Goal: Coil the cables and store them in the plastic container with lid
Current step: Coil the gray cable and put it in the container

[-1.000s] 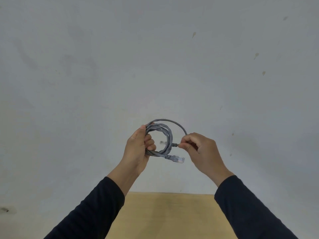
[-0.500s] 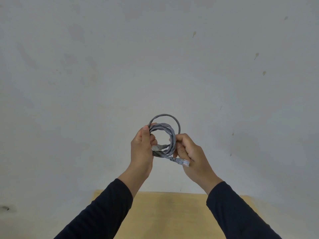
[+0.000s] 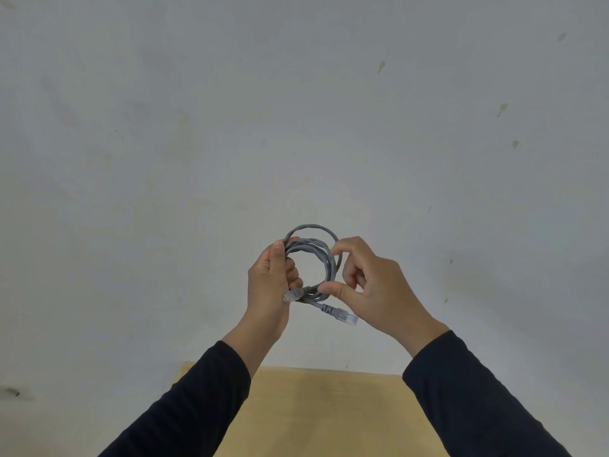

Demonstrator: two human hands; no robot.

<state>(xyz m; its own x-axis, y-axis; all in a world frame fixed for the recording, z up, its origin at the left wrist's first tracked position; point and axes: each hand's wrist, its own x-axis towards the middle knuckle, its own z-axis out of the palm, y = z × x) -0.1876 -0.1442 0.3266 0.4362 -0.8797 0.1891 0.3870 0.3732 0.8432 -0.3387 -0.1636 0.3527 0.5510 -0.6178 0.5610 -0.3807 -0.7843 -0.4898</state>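
A grey network cable is wound into a small round coil held up in front of a pale wall. My left hand grips the coil's left side, thumb on top. My right hand pinches the coil's right and lower side between thumb and forefinger. One clear plug sticks out below the coil toward the right. The other clear plug lies against my left palm. No plastic container or lid is in view.
A light wooden table top shows at the bottom between my dark sleeves. The grey wall with a few small marks fills everything behind the hands.
My right hand let go of the plug end it pinched, moved in to the coil and now grips its right side. The outer loop has drawn tighter into the coil.
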